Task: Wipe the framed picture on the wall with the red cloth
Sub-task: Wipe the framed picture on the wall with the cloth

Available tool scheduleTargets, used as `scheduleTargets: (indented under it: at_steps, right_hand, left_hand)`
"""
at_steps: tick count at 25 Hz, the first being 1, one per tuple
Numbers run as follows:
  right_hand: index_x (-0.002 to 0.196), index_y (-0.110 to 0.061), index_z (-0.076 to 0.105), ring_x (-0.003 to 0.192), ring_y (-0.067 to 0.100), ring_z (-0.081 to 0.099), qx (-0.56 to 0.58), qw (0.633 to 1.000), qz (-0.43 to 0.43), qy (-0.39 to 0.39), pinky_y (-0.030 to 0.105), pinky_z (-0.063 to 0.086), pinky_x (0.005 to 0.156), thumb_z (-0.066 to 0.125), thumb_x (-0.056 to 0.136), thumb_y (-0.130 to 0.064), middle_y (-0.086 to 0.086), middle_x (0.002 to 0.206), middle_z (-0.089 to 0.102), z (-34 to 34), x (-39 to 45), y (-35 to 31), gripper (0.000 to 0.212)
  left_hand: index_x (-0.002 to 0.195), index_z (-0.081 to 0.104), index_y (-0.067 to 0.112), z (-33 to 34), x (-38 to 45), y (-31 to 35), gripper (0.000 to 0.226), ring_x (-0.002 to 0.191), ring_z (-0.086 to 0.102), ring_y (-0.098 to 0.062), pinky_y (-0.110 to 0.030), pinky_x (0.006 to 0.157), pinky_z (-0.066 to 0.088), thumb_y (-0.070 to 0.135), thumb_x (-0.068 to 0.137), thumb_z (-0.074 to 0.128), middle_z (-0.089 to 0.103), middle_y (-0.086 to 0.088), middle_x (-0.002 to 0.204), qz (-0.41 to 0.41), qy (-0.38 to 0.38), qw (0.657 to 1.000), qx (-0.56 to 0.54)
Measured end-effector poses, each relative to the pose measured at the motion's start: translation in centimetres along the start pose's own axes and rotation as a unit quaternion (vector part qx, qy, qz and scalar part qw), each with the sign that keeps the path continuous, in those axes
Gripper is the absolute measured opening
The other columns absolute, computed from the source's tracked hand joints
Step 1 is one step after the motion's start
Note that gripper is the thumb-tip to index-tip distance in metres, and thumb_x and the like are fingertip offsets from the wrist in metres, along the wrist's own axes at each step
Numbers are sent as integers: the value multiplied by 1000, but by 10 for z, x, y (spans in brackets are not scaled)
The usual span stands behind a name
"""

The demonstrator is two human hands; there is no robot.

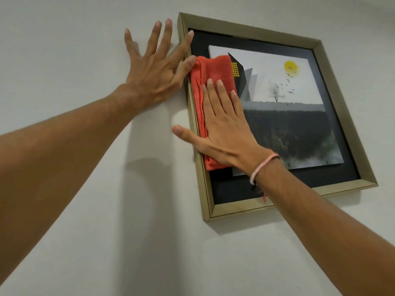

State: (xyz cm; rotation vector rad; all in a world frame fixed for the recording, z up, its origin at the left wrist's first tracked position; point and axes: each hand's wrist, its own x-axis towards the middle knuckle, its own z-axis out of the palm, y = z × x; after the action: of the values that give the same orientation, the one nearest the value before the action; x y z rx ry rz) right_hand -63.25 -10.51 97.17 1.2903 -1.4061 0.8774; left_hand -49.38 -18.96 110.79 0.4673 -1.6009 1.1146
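The right hand lies flat, pressing the red cloth on the framed picture, left side. The left hand, spread wide, steadies the frame; wipe with even, gentle pressure.

no readable text, labels, brands or numbers, framed picture shows imagery only

One view only, head-worn, wide-angle. Looks forward and slightly upward along both outstretched forearms at wall, close range. Framed picture sits right of centre, tilted in view by lens angle, whole frame visible. Left hand and right hand fill middle of shot. No second view to compare.
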Motion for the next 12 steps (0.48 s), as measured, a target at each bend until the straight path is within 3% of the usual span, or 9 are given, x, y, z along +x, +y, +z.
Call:
scheduleTargets:
  at_steps: [7, 12]
  right_hand:
    - [159, -11, -18, 156, 15, -26, 23, 998, -13, -56, 47, -7, 129, 4, 73, -99, 5, 170, -23, 17, -115, -10, 125]
    - [159, -13, -19, 155, 13, -27, 49, 998, 15, -28, 43, -12, 128, 3, 71, -99, 3, 170, -24, 17, -78, -11, 125]
  left_hand:
    - [165, -2, 36, -5, -2, 6, 73, 163, -5, -30, -79, 119, -4, 66, 99, 6, -5, -10, 176, -17, -7, 1000, 2]
    - [164, -4, 38, 3, 0, 2, 69, 163, -4, -29, -79, 119, -4, 65, 101, 6, -5, -10, 176, -13, 3, 1000, 14]
